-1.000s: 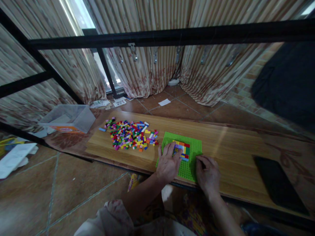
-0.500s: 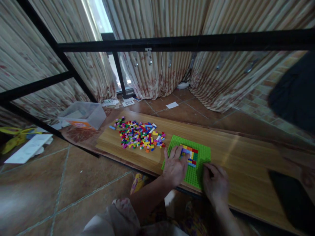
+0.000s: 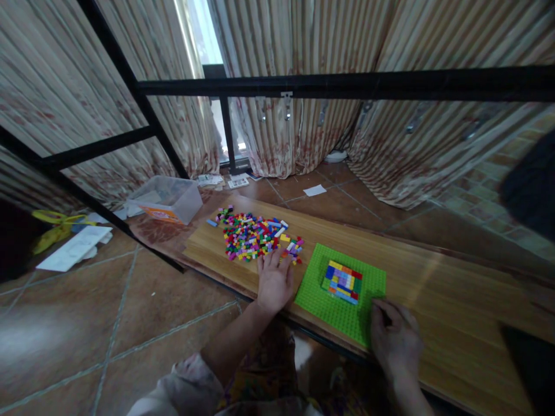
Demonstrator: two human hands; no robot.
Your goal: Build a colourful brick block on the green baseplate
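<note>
My left hand [image 3: 276, 282] is open, its fingers spread at the near right edge of a pile of loose toy bricks [image 3: 245, 237] in many colours. Whether a fingertip touches a brick is too small to tell. To its right lies a green studded baseplate [image 3: 316, 289]. On that plate sits a low, roughly square block of joined bricks [image 3: 344, 281], in blue, yellow, orange, red, white and green. My right hand [image 3: 396, 335] rests against the plate's right edge, fingers curled and thumb closed towards them. What is between those fingertips, if anything, stays hidden.
Everything lies on a long wooden board [image 3: 433, 289]. A clear plastic bin [image 3: 171, 196] with an orange label stands past its left end. A dark flat object [image 3: 526, 358] lies at the right. A black metal frame [image 3: 325, 86] crosses in front of curtains.
My left hand has moved left, from the joined bricks on the baseplate to the loose pile, uncovering the built block. My right hand stays by the plate's edge. The whole view has shifted slightly.
</note>
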